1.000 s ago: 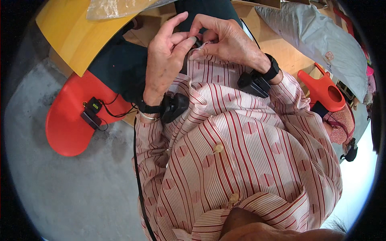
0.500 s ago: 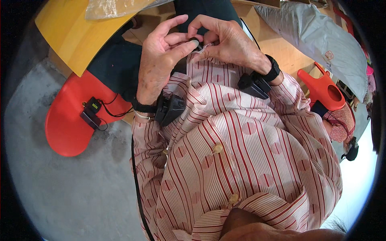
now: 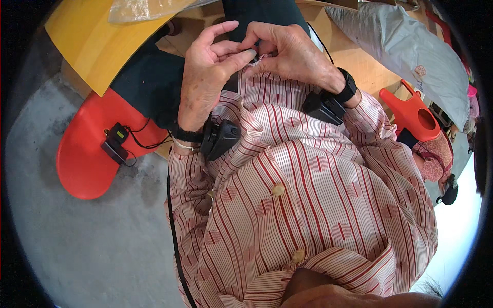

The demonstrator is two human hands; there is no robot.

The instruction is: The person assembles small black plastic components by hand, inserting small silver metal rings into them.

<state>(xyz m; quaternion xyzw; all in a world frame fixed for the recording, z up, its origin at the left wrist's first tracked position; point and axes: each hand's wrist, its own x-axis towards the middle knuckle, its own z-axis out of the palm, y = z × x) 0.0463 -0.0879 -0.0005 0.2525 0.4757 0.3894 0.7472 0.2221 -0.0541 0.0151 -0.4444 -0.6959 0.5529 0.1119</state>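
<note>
Both my hands meet above my lap at the top middle, in front of the hem of a red-striped shirt. My left hand pinches at a small dark piece with thumb and fingertips, its index finger stretched away. Curled close against it, my right hand has thumb and forefinger together on a thin pale, lacy-looking strand beside that piece. Fingers cover most of both small things, so their exact kind does not show. Each wrist wears a black strap with a black device.
A yellow tabletop with clear plastic wrap on it lies at the upper left. Below it is a red chair seat carrying small black boxes with cables. A grey bag and another red seat stand at right.
My left hand has shifted slightly to the right, and its thumb now covers more of the dark piece. The right hand stays nearly in place, its fingers moving a little.
</note>
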